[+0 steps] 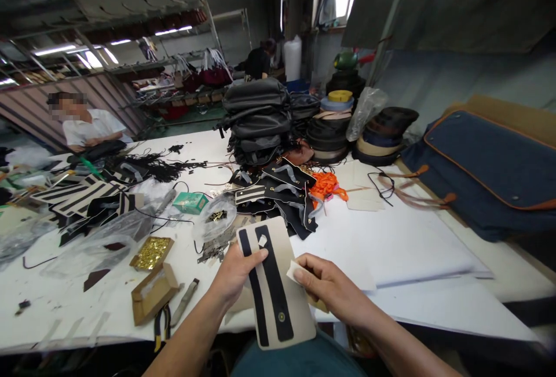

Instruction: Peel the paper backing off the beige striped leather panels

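My left hand (pixel 237 270) is closed on the left edge of a beige panel with black stripes (pixel 297 302), its thumb pressed on the front. A brass-coloured round snap (pixel 281 317) sits near the lower end of the wide stripe. Just above my left thumb lies a small white square (pixel 262 241). By the panel's right edge, my right hand (pixel 324 278) pinches a small whitish piece (pixel 293 269), perhaps paper or cloth. Under that hand the edge of something tan shows, mostly hidden. Behind the panel is a heap of black and striped pieces (pixel 286 191) with grey strips.
A box of brass fittings (pixel 152 252), an open cardboard box (pixel 153 295) and yellow-black pliers (pixel 162 326) lie left. Black bags (pixel 256 116) and strap rolls (pixel 334 125) stand behind, orange cord (pixel 328 186) before them. A blue bag (pixel 499 163) lies right. A person (pixel 93 125) sits far left.
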### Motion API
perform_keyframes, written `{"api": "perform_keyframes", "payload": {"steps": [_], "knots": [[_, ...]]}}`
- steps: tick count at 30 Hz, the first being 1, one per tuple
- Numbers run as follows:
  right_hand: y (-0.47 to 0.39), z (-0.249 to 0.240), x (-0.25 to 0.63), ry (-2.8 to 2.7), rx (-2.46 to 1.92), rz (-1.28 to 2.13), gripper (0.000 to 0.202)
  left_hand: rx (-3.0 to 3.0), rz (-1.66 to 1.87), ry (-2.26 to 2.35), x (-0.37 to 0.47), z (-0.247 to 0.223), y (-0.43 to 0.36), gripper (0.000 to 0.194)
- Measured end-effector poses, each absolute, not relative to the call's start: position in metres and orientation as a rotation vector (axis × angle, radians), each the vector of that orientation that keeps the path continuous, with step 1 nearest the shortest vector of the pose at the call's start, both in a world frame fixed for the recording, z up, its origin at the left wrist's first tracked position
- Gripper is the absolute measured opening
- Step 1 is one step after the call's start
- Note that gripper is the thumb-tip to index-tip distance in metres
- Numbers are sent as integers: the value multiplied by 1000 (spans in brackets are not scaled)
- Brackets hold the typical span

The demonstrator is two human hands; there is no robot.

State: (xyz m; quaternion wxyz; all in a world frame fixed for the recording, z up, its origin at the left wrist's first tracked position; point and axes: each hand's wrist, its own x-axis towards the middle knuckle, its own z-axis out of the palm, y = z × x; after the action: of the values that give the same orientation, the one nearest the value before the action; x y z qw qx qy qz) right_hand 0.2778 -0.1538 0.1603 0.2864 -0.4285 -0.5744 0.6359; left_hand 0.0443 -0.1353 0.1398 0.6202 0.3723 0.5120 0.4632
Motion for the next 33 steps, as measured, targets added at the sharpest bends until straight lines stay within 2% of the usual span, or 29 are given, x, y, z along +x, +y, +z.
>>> {"api": "perform_keyframes", "payload": {"steps": [4,14,23,28,33], "knots": [[-165,142,286,-1420,-1138,1813,39,722,1014,1082,48,133,-158,53],[-170,137,292,-1669,-1358,1561,35,746,728,1116,59,116,-203,45],[-176,133,289,-1991,-1399,1528,29,724,907,1202,78,105,-208,49],[-175,124,286,-2038,-1494,1417,33,778,869,1244,89,113,-204,49],[-177,118,283,-2081,-1495,1282,42,820,933,1337,94,115,-201,38]]}}
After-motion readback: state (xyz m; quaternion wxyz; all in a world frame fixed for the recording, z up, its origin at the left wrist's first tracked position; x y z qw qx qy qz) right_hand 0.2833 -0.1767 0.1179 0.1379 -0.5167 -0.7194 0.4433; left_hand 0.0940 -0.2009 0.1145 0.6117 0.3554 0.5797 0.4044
